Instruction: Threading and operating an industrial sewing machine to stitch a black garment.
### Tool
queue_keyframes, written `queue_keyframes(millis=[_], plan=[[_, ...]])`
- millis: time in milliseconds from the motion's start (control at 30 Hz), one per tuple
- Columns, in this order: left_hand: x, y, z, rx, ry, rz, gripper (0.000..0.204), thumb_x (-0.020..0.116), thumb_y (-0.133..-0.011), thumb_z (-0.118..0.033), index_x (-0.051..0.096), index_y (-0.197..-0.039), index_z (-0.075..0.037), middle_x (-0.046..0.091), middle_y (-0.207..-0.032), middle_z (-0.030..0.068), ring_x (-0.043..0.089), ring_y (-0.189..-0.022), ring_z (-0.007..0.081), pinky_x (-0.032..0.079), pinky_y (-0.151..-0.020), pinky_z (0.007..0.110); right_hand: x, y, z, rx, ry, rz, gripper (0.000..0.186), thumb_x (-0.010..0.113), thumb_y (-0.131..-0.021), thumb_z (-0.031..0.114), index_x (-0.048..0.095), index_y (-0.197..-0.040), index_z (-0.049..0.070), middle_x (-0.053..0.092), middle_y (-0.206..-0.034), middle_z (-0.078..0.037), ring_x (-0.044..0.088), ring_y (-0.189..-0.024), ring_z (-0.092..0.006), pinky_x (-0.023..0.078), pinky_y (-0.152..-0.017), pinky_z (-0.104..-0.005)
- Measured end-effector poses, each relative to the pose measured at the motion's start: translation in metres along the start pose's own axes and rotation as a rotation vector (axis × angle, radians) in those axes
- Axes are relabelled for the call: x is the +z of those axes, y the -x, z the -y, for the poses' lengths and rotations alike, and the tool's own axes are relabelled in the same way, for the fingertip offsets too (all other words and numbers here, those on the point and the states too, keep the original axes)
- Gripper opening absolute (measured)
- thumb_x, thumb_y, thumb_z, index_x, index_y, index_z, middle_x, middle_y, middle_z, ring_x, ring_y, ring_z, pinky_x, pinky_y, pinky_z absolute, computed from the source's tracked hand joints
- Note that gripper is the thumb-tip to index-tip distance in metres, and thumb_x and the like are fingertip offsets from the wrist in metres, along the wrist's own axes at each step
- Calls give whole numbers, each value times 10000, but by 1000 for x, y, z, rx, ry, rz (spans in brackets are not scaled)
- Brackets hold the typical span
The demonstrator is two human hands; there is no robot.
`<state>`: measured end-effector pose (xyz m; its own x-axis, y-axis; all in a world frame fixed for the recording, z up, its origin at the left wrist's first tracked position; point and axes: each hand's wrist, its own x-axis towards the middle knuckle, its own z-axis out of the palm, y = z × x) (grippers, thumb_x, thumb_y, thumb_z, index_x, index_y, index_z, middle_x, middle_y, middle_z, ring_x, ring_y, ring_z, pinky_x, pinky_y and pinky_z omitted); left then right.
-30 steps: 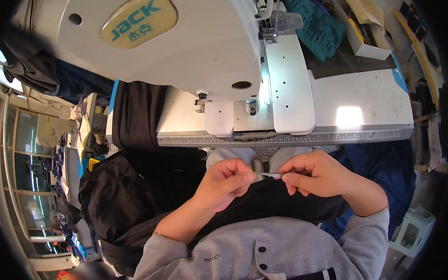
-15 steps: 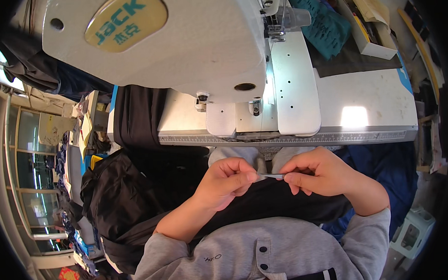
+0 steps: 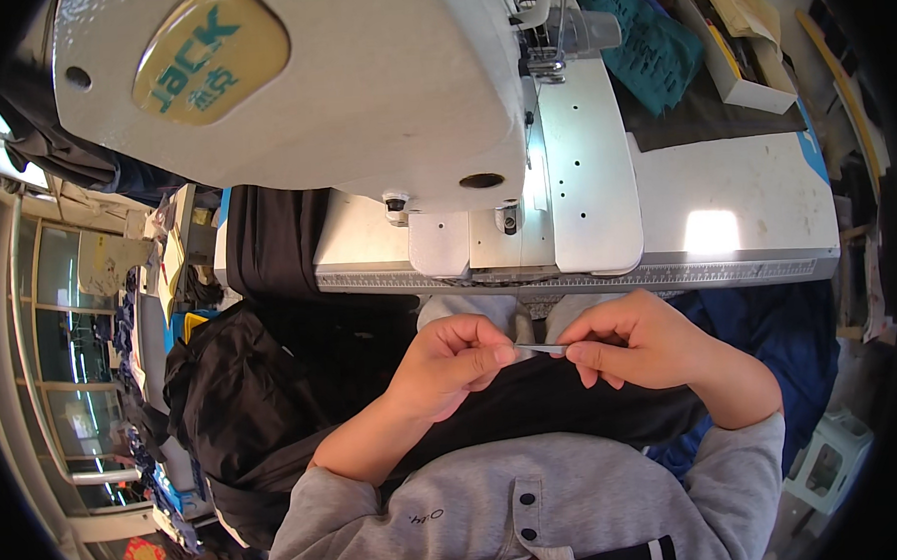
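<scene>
Above my lap, on the near side of the sewing table (image 3: 765, 191), a slim metal tool (image 3: 542, 348) lies almost level between my two hands. My right hand (image 3: 637, 347) grips its right end, thumb against forefinger, the other fingers curled below. My left hand (image 3: 454, 365) has thumb and forefinger pinched together at the left tip; I cannot tell whether they clasp the tip itself or something too small to see.

I judge the tool light and stiff, smooth enough to turn in a loose pinch, and easiest to bend or damage at its fine end. The thicker right end looks the surest place to hold it.

Beneath my hands, soft black fabric (image 3: 594, 404) spreads over my lap and could hide anything so thin if dropped. Just beyond, the ruler strip (image 3: 718, 271) along the table's near edge bars the way at table height. The sewing machine (image 3: 332, 125) looms on the far side, leftward. Dark cloth (image 3: 279, 237) hangs over the table's left end, blue cloth (image 3: 771, 341) bunches at right, and a teal cloth (image 3: 654, 61) lies far right beside an open carton (image 3: 756, 96).
</scene>
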<state>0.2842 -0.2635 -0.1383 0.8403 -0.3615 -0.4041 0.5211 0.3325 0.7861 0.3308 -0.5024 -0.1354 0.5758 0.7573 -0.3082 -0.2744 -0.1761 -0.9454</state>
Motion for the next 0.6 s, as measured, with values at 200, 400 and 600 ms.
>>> queue_keyframes(millis=[200, 400, 600], plan=[[-2, -3, 1, 17, 27, 32, 112, 615, -844, -61, 558, -765, -6, 409, -594, -14, 314, -494, 62, 220, -432, 218, -2, 0, -3, -1, -18, -7, 190, 567, -902, 142, 625, -1018, 3, 627, -691, -19, 513, -518, -44, 399, -475, -192], [-1, -4, -1, 7, -2, 24, 118, 609, -850, -69, 553, -769, -5, 403, -591, -16, 315, -493, 64, 220, -433, 221, -3, 0, -1, -1, -18, -12, 189, 570, -901, 139, 625, -1016, -1, 623, -687, -17, 510, -521, -41, 396, -473, -190], [0, -4, -2, 6, -6, 20, 113, 609, -852, -72, 553, -778, -6, 404, -594, -15, 313, -489, 63, 216, -429, 223, -3, -1, 0, -19, -42, 9, 190, 563, -905, 141, 623, -1015, -1, 612, -687, -11, 506, -528, -41, 392, -473, -188]])
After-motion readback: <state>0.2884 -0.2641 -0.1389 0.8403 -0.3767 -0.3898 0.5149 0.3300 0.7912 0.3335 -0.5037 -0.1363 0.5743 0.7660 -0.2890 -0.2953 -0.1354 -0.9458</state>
